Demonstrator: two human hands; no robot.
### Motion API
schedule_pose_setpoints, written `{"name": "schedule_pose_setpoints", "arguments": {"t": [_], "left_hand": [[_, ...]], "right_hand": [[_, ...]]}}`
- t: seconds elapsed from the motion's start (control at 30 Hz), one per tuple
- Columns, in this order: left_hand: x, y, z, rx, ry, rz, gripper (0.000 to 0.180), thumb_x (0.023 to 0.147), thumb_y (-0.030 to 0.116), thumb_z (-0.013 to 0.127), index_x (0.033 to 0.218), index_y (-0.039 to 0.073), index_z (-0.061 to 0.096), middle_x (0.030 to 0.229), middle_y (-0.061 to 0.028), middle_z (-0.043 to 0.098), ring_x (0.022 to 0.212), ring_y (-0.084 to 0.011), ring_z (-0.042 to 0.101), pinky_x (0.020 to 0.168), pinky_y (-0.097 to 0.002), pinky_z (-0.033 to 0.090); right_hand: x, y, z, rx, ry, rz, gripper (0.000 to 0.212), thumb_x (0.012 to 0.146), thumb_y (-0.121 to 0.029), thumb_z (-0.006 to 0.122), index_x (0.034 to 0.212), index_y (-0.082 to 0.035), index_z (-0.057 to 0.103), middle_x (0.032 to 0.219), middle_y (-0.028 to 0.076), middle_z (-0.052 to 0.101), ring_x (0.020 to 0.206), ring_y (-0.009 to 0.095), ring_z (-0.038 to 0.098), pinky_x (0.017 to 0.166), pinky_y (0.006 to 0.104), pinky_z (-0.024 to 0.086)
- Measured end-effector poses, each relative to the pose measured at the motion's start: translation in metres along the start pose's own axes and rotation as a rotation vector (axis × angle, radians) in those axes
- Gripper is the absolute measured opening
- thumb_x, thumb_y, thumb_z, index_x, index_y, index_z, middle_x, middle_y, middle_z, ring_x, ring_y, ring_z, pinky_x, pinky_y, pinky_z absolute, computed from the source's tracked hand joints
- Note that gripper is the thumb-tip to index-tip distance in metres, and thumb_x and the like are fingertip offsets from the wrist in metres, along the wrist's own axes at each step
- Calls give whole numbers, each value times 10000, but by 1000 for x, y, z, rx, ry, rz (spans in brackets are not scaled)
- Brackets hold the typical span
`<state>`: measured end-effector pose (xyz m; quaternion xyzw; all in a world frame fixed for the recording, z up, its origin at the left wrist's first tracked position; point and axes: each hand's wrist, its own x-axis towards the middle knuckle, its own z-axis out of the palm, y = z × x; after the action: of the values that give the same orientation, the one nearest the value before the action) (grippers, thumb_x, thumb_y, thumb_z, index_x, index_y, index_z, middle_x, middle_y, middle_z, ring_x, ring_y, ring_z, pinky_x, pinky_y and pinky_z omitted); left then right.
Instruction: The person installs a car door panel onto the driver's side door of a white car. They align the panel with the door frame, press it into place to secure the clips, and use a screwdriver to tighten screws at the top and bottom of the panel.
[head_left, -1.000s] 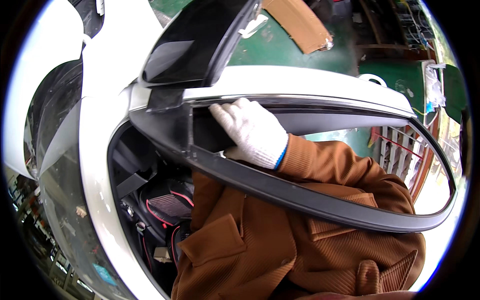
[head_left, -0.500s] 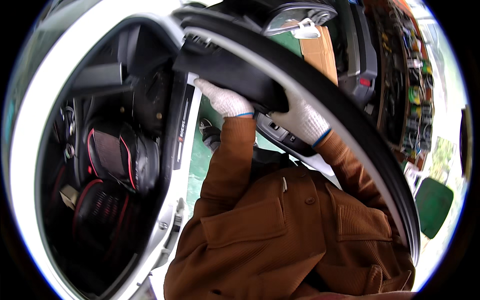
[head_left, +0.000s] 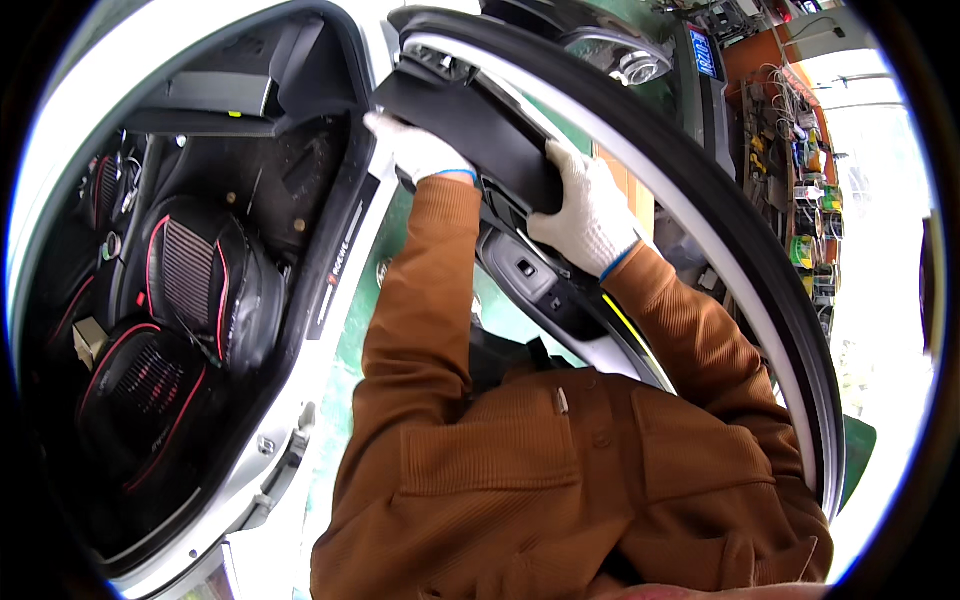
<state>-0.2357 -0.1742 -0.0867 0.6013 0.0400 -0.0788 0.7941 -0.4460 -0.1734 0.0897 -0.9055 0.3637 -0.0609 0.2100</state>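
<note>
Well, both hands are at the panel by the car door

The panel [head_left: 475, 130], dark and flat, sits at a slant near the front top corner of the standing-open door [head_left: 720, 170], on the worker's side of its frame. The right hand [head_left: 570, 195], in a white knit glove, has that end of it, fingers over the far edge and thumb at the near one. The left hand [head_left: 418, 150], gloved the same, is against the near edge toward the other end; from here I can't tell how tightly its fingers close. Brown jacket [head_left: 490, 455] sleeves run up to both gloves.

Just below the panel, the door's inner trim carries a small switch [head_left: 526, 268]. Across the gap, over a bit of green floor [head_left: 345, 375], you look into the white car's cabin: a black seat [head_left: 190, 285] with red piping, and a little pale box [head_left: 90, 340] beside it. Past the door frame there's some cardboard [head_left: 632, 190], a round headlamp [head_left: 640, 67] on a dark vehicle, and a crowded shelf [head_left: 800, 200] of colourful containers.
</note>
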Motion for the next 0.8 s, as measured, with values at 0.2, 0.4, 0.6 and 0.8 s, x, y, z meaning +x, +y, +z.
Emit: {"name": "schedule_pose_setpoints", "arguments": {"t": [0.2, 0.4, 0.6, 0.8], "left_hand": [[-13, -5, -56, 154, 242, -132, 590, 1119, 446, 406, 1496, 20, 561, 1528, -194, 587, 1357, -325, 616, 1132, -462, 477], [6, -2, -43, 46, 374, -344, 659, 1126, 483, 382, 1567, 0, 466, 1528, -263, 570, 1389, -400, 585, 1171, -518, 443], [-18, 8, -6, 175, 59, 238, 463, 1072, 305, 617, 1392, -26, 563, 1258, -212, 715, 1080, -364, 733, 977, -436, 564], [-46, 32, -53, -110, 510, -327, 585, 1066, 459, 549, 1379, -30, 622, 1333, -171, 714, 1085, -286, 712, 1018, -404, 546]], "right_hand": [[-2, -6, -9, 137, -6, -16, 821, 749, -203, 814, 1469, 74, 536, 1385, 325, 609, 1324, 451, 590, 1170, 449, 451], [-3, -3, 0, 197, -71, 81, 777, 750, -148, 785, 1459, 56, 543, 1301, 319, 645, 1241, 449, 643, 1108, 437, 497], [-4, -4, 0, 193, -67, 102, 767, 730, -124, 797, 1433, 68, 557, 1335, 325, 618, 1268, 448, 628, 1105, 434, 494], [-3, -4, -4, 173, -41, 133, 735, 713, -106, 784, 1408, 34, 592, 1210, 305, 672, 1165, 452, 669, 1046, 448, 524]]}}
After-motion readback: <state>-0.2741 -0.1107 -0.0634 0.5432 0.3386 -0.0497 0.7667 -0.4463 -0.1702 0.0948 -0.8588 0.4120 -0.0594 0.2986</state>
